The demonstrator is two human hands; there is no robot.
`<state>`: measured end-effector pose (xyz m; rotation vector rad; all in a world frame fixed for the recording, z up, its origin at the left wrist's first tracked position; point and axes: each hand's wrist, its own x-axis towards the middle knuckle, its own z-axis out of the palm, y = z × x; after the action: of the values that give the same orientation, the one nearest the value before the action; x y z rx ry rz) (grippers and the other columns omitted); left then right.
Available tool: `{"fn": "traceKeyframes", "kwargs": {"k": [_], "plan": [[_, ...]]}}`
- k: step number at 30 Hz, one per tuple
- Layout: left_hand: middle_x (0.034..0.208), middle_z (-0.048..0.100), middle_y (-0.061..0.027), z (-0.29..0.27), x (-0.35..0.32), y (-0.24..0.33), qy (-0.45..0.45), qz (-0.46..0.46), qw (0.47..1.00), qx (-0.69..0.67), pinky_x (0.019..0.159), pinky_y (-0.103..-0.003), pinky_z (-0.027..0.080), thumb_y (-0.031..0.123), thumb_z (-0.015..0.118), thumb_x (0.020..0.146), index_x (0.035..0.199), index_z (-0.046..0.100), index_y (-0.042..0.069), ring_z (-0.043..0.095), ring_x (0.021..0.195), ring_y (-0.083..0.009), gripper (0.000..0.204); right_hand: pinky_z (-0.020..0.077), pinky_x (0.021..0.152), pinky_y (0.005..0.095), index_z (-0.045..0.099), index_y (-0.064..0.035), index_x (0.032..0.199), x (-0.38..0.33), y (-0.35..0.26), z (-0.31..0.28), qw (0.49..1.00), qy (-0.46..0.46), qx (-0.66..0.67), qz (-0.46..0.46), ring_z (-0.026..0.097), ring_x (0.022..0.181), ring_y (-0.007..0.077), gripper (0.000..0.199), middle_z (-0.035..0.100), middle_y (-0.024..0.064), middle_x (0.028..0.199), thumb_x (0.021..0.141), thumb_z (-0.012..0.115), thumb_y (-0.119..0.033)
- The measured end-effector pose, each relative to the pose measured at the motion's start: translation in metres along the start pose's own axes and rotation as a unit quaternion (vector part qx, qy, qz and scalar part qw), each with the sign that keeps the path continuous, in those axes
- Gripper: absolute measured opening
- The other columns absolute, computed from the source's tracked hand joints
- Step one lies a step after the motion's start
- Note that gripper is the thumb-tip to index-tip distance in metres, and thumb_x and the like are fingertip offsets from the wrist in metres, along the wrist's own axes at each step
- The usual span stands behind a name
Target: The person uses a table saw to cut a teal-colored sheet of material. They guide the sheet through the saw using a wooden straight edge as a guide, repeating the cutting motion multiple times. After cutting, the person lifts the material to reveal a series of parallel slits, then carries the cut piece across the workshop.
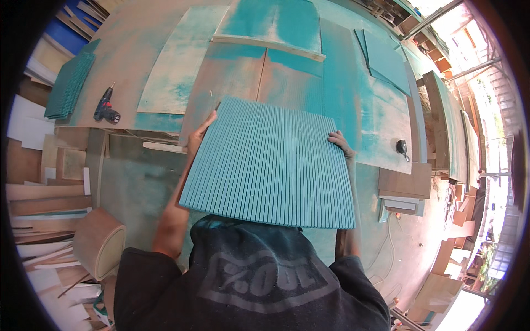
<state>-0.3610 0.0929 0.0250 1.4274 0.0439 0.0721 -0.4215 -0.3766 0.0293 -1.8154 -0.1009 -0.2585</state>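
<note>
A teal panel with narrow parallel grooves [270, 165] is held up in front of my chest, tilted, its lower edge close to my dark shirt. My left hand [201, 133] grips its left edge near the far corner, with the fingers partly hidden. On the opposite edge, my right hand [342, 144] has its fingertips curled over the face near the far right corner. Beyond the panel lies the worktable [229, 88], stained with teal paint. A long pale wooden strip [270, 48] crosses it.
A black cordless drill [105, 107] lies at the table's left, beside stacked teal grooved panels [69, 91]. Flat teal boards [386, 62] rest at the far right. A small black tape measure [402, 147] sits near the right edge. Wood offcuts [49, 207] crowd the left floor.
</note>
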Motion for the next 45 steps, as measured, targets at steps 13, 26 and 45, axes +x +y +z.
{"fn": "traceKeyframes", "kwargs": {"k": [13, 26, 45], "plan": [[0.102, 0.066, -0.0058, -0.018, -0.013, 0.016, -0.006, -0.214, 0.883, -0.417, 0.081, -0.035, 0.060, 0.042, 0.054, 0.103, 0.126, 0.059, 0.004, 0.067, 0.095, -0.0182, 0.044, 0.0302, 0.124, 0.0505, 0.078, -0.0121, 0.119, 0.028, -0.020, 0.004, 0.994, 0.088, -0.055, -0.036, 0.028, 0.155, 0.0361, 0.041, 0.033, 0.0216, 0.165, 0.079, 0.085, -0.008], [0.122, 0.067, -0.0182, -0.044, -0.058, 0.042, -0.181, -0.329, 0.884, -0.277, 0.098, -0.040, 0.057, 0.013, 0.072, 0.072, 0.139, 0.053, -0.009, 0.068, 0.112, -0.0273, 0.072, 0.0505, 0.106, 0.0444, 0.071, -0.0098, 0.127, 0.058, -0.134, -0.011, 0.983, 0.095, -0.006, -0.158, 0.053, 0.135, 0.0284, 0.041, 0.060, 0.0240, 0.138, 0.088, 0.079, -0.015], [0.126, 0.068, -0.0080, -0.044, -0.015, 0.043, -0.214, -0.212, 0.949, -0.089, 0.102, -0.037, 0.051, 0.024, 0.083, 0.088, 0.139, 0.057, 0.001, 0.065, 0.116, -0.0197, 0.062, 0.0589, 0.086, 0.0341, 0.058, 0.0049, 0.128, -0.012, -0.094, 0.001, 0.940, -0.019, 0.252, 0.230, 0.072, 0.097, 0.0198, 0.043, 0.071, 0.0127, 0.118, 0.090, 0.075, -0.002]]}}
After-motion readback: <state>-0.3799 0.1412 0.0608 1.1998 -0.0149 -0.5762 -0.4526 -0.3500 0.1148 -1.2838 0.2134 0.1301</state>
